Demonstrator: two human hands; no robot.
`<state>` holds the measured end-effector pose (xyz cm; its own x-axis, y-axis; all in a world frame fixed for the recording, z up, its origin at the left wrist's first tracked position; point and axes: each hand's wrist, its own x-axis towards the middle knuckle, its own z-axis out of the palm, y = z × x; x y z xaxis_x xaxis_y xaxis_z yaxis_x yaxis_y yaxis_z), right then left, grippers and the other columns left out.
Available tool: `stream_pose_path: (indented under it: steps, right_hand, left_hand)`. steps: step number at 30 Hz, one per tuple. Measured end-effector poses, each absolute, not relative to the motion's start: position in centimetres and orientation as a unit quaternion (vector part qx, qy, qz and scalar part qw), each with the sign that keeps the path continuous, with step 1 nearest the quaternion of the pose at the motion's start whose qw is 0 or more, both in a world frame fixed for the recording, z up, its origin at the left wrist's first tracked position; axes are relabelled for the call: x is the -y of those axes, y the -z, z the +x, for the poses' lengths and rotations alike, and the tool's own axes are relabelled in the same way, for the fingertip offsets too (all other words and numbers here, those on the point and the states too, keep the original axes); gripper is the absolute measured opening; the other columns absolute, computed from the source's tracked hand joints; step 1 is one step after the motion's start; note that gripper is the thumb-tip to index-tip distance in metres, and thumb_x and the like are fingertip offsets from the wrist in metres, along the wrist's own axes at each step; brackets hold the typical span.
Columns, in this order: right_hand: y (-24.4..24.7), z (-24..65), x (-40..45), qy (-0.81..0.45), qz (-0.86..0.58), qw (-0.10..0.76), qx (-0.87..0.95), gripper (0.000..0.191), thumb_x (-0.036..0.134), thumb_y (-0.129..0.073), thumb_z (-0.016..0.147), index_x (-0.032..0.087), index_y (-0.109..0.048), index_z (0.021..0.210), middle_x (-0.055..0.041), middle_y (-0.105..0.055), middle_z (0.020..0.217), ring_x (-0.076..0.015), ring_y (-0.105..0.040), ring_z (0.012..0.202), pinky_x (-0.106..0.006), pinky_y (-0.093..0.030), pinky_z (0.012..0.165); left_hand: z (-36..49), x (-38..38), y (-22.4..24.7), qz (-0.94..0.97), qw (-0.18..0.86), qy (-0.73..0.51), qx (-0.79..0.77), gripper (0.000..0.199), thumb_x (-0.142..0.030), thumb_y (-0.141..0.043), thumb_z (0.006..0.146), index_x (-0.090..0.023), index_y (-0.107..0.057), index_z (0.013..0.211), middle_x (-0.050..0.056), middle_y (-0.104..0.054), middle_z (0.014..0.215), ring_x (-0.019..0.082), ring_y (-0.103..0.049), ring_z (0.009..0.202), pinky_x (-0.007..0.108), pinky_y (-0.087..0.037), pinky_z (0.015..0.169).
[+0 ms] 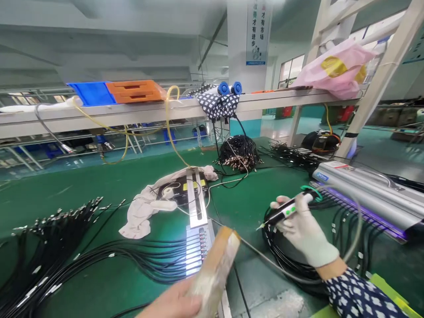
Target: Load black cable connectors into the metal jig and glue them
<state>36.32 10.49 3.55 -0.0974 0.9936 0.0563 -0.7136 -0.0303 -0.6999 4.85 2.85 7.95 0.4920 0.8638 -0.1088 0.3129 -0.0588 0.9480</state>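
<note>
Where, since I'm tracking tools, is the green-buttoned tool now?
In the head view, the tool is right of centre, in the gloved right hand, left of the silver housing.

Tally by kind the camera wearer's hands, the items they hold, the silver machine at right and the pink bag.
Hands: 2 (left hand, right hand)
Held items: 2 (block-shaped item, pen-shaped tool)
Silver machine: 1
Pink bag: 1
Total: 6

Right hand: snug white glove, ends at the wrist. Right sleeve: dark navy, repeating white four-lobed motifs. Left hand bare where visible.
</note>
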Motion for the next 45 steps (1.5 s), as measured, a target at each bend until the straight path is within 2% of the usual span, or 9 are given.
stream_pose_path:
  steps: [7, 13, 19, 22, 26, 28, 34, 41, 45]
  right_hand:
    - [-2.5, 37.4, -9.8, -0.687, -0.254, 0.637, 0.240, 0.049, 0.064, -0.070, 0.075, 0.023, -0.060, 0.100, -0.0134, -0.074, 0.094, -0.0097, -0.060, 0.045, -0.014, -0.042, 0.036]
    - [-0.3, 36.3, -9.9, -0.723, -0.278, 0.553, 0.307, 0.049, 0.070, -0.055, 0.084, 0.022, -0.049, 0.093, -0.0112, -0.074, 0.082, -0.0081, -0.057, 0.041, -0.014, -0.042, 0.038]
    - [-3.1, 36.2, -10.3, -0.757, -0.347, 0.321, 0.452, 0.047, 0.056, -0.067, 0.081, 0.019, -0.050, 0.106, -0.0083, -0.073, 0.074, -0.0034, -0.043, 0.035, -0.012, -0.026, 0.034]
    - [-8.7, 35.8, -13.6, -0.646, -0.464, 0.182, 0.578, 0.036, 0.041, -0.079, 0.072, 0.015, -0.059, 0.086, -0.0083, -0.071, 0.065, -0.0103, -0.053, 0.043, -0.015, -0.029, 0.035]
    - [-14.2, 32.9, -17.4, -0.406, -0.450, 0.571, 0.554, 0.031, 0.037, -0.082, 0.070, 0.017, -0.064, 0.086, -0.0018, -0.069, 0.067, -0.0103, -0.055, 0.052, -0.017, -0.036, 0.041]
    - [-13.4, 30.3, -17.1, -0.407, -0.405, 0.631, 0.522, 0.034, 0.050, -0.070, 0.080, 0.023, -0.061, 0.098, -0.0012, -0.072, 0.087, -0.0117, -0.062, 0.066, -0.018, -0.043, 0.050]
    - [-2.9, 24.0, -12.9, -0.624, -0.383, 0.513, 0.449, 0.046, 0.064, -0.058, 0.085, 0.021, -0.052, 0.100, -0.0119, -0.074, 0.095, -0.0193, -0.070, 0.062, -0.022, -0.044, 0.042]
    - [0.5, 22.6, -13.6, -0.564, -0.384, 0.519, 0.515, 0.033, 0.046, -0.072, 0.080, 0.019, -0.055, 0.089, -0.0064, -0.072, 0.091, -0.0127, -0.063, 0.051, -0.024, -0.050, 0.046]
    - [0.9, 22.6, -13.5, -0.496, -0.390, 0.535, 0.561, 0.011, 0.026, -0.068, 0.080, 0.021, -0.059, 0.083, -0.0035, -0.068, 0.093, -0.0168, -0.066, 0.076, -0.028, -0.055, 0.065]
  left_hand:
    - [13.4, -17.6, -6.9, 0.694, 0.332, -0.300, -0.564, 0.055, -0.027, -0.064, 0.088, -0.018, -0.042, 0.138, 0.014, -0.049, 0.137, 0.026, -0.054, 0.118, 0.048, -0.046, 0.100]
    - [16.2, -22.0, -4.4, 0.729, 0.158, -0.245, -0.620, 0.042, -0.039, -0.060, 0.091, -0.018, -0.053, 0.127, 0.010, -0.053, 0.132, 0.028, -0.055, 0.117, 0.053, -0.046, 0.097]
    - [6.0, -15.8, -3.6, 0.787, 0.107, -0.164, -0.585, 0.028, -0.042, -0.054, 0.094, -0.016, -0.063, 0.101, 0.003, -0.065, 0.094, 0.018, -0.063, 0.088, 0.042, -0.051, 0.084]
    - [0.8, -14.3, -2.5, 0.770, 0.085, -0.140, -0.616, 0.023, -0.037, -0.056, 0.093, -0.015, -0.063, 0.095, 0.005, -0.065, 0.098, 0.020, -0.061, 0.096, 0.044, -0.050, 0.088]
    - [-1.8, -15.5, 0.0, 0.762, 0.123, -0.138, -0.621, 0.028, -0.038, -0.059, 0.092, -0.015, -0.061, 0.107, 0.006, -0.064, 0.106, 0.019, -0.063, 0.093, 0.041, -0.054, 0.083]
    - [-1.6, -16.3, 1.1, 0.765, 0.151, -0.143, -0.609, 0.028, -0.038, -0.059, 0.092, -0.015, -0.061, 0.108, 0.005, -0.065, 0.104, 0.018, -0.064, 0.089, 0.038, -0.055, 0.079]
    - [-1.2, -16.1, 2.2, 0.768, 0.187, -0.174, -0.588, 0.024, -0.036, -0.059, 0.092, -0.015, -0.062, 0.101, 0.004, -0.065, 0.097, 0.016, -0.063, 0.084, 0.036, -0.055, 0.075]
    - [-1.6, -15.0, 2.3, 0.762, 0.212, -0.237, -0.565, 0.016, -0.034, -0.055, 0.089, -0.020, -0.059, 0.084, 0.001, -0.058, 0.080, 0.019, -0.055, 0.081, 0.035, -0.045, 0.077]
    - [-1.6, -15.0, 2.3, 0.752, 0.241, -0.244, -0.562, 0.016, -0.036, -0.052, 0.089, -0.021, -0.059, 0.085, 0.001, -0.057, 0.080, 0.020, -0.053, 0.081, 0.035, -0.042, 0.076]
